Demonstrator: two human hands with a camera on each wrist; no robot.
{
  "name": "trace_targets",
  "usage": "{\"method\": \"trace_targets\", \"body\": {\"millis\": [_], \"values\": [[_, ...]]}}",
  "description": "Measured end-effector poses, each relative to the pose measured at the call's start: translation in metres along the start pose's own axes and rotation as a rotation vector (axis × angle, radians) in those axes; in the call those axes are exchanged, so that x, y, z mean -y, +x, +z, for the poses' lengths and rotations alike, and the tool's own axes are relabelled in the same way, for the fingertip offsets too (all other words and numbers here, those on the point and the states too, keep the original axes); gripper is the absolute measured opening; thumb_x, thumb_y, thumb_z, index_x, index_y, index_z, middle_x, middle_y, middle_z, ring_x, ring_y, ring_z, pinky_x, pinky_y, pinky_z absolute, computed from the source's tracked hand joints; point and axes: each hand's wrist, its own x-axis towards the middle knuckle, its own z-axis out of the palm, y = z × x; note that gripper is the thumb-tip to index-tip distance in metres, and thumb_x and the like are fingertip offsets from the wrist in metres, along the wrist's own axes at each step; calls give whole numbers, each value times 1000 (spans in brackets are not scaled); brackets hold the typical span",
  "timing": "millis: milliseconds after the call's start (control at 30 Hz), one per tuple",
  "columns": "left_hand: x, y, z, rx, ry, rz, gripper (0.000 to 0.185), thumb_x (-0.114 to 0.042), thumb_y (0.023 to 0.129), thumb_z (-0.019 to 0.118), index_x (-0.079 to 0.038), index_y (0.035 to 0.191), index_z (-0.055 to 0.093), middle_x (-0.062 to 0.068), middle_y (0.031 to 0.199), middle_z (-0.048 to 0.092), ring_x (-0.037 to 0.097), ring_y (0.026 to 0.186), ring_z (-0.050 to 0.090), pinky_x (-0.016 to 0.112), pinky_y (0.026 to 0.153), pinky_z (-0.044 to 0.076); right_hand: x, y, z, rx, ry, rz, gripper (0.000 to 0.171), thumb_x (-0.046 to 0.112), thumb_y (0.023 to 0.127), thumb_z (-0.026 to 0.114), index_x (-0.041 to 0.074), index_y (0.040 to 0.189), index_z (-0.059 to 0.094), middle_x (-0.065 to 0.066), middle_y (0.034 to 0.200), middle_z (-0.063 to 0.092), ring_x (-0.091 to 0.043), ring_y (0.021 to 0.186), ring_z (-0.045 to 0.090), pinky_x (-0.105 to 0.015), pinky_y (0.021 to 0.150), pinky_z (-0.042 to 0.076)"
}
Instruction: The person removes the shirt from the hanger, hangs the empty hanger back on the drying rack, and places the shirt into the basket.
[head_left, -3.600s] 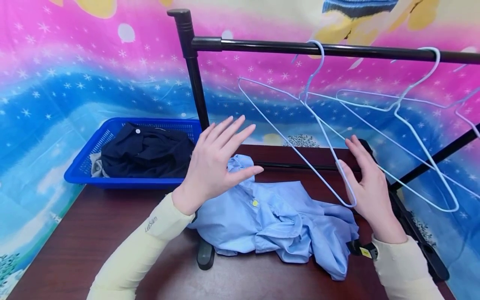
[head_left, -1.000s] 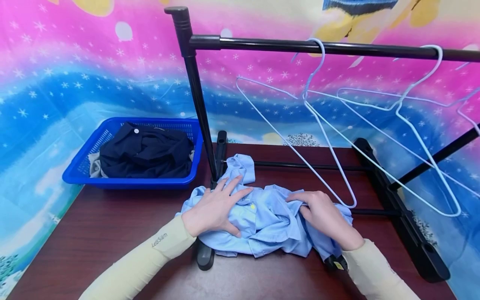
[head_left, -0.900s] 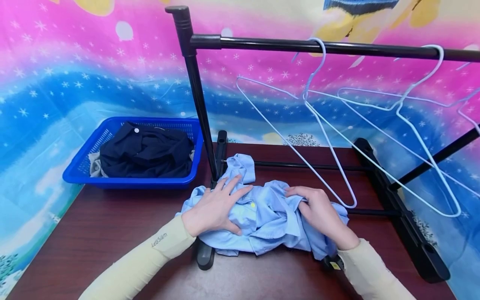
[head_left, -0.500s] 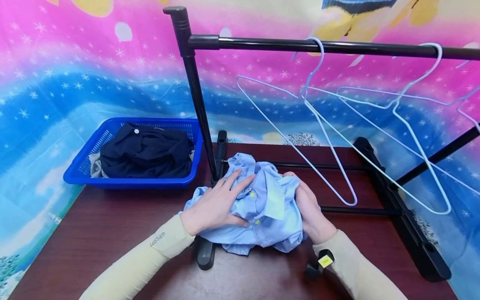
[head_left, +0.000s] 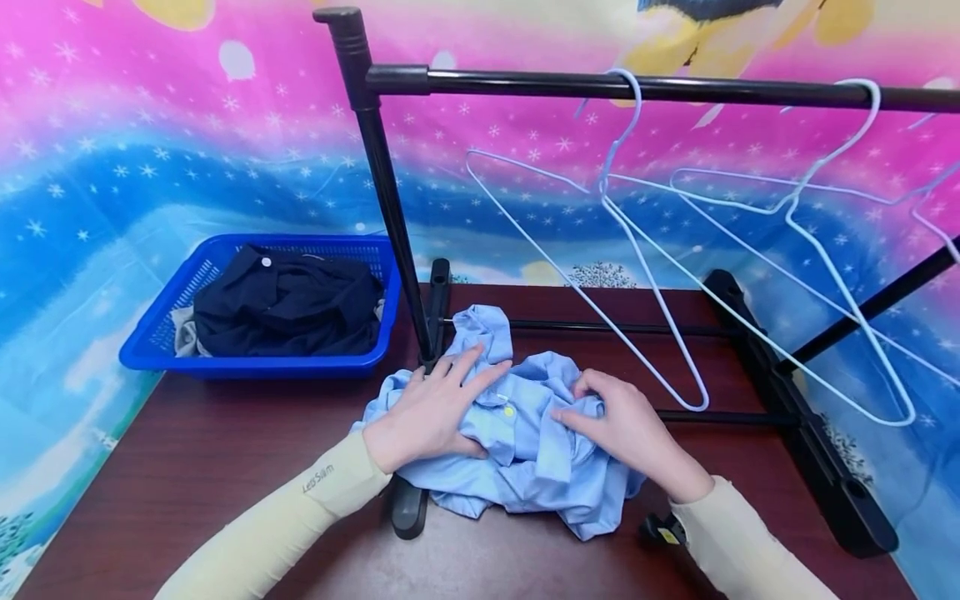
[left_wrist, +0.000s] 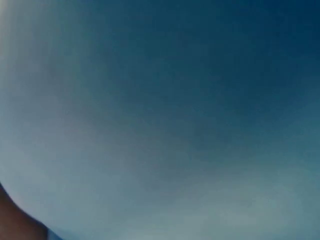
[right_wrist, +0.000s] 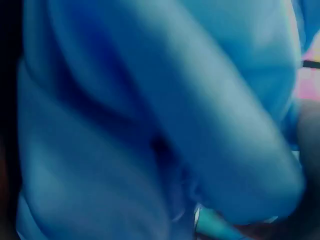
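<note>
A crumpled light blue shirt (head_left: 525, 450) lies on the dark wooden table (head_left: 187, 475), at the foot of a black clothes rack. My left hand (head_left: 435, 408) rests flat on the shirt's left part, fingers straight and spread beside a yellow button. My right hand (head_left: 622, 421) sits on the shirt's right part with curled fingers gathering a fold. Both wrist views are filled with blurred blue cloth: the shirt (left_wrist: 160, 120) in the left one, the shirt (right_wrist: 150, 125) in the right one.
A blue basket (head_left: 247, 364) holding a dark garment (head_left: 285, 304) stands at the back left. The rack's post (head_left: 382, 192) rises just behind my left hand. Its rail (head_left: 675, 87) carries white wire hangers (head_left: 637, 242), the nearest hanging low just behind my right hand.
Both hands came down from the air onto the shirt. My right hand pushed the cloth into a bunch leftward, then moved on top of it; my left hand stayed pressed in place.
</note>
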Motion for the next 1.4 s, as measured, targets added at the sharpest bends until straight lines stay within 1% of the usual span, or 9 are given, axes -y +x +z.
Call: {"method": "trace_targets", "body": {"millis": [133,267,367,500,667,767,933,1067,1400], "values": [[-6,-8,-8,41,93,-117,134,-87,59,74,-39,164,6,11,169,8,46,144,28,80,91,36,10,-13,0,116,-157,-31,77,67,83,73,27,146,54,-10,139,56,-36,127,52,-61,94,47],[-14,-17,-18,149,118,-183,143,-94,50,70,-44,162,-4,8,170,-5,49,148,16,84,87,34,23,-23,2,280,-281,-28,92,86,79,56,44,158,35,-16,161,32,-49,145,26,-79,99,29],[-18,-21,-19,212,65,-137,143,-91,50,74,-45,162,-1,6,170,-8,51,147,16,83,83,38,28,-28,8,328,-377,-43,96,92,75,50,45,158,34,-18,162,31,-49,145,26,-81,99,25],[-18,-21,-12,253,25,-66,135,-79,54,84,-43,163,13,7,170,-5,53,146,19,82,82,39,29,-33,16,335,-465,-83,101,92,74,53,40,159,36,-20,160,33,-48,143,32,-75,98,33],[-17,-18,-4,226,56,-22,124,-69,59,89,-39,162,25,11,169,6,54,142,27,79,83,41,31,-37,24,333,-440,-121,100,79,77,68,31,159,37,-22,160,31,-50,142,31,-68,97,42],[-17,-16,-2,202,72,-9,119,-65,61,90,-38,160,31,13,168,13,53,138,33,78,84,42,33,-38,26,322,-436,-123,97,72,78,74,29,158,40,-20,161,32,-50,143,28,-76,95,37],[-19,-16,-2,171,106,10,109,-55,66,93,-36,157,38,16,164,25,53,135,39,77,88,42,33,-39,28,304,-461,-59,99,81,73,70,38,157,40,-17,162,31,-53,145,22,-87,83,30],[-20,-16,-3,154,119,19,106,-51,66,94,-35,156,41,17,162,29,53,133,41,76,89,42,26,-39,32,287,-399,-37,101,83,71,70,39,157,39,-24,160,28,-59,144,13,-80,80,42],[-23,-15,-4,138,113,30,102,-44,66,97,-32,153,45,19,159,33,51,131,43,72,90,44,26,-36,42,258,-272,-96,87,34,78,90,23,153,48,-28,159,29,-59,142,18,-68,90,47]]}}
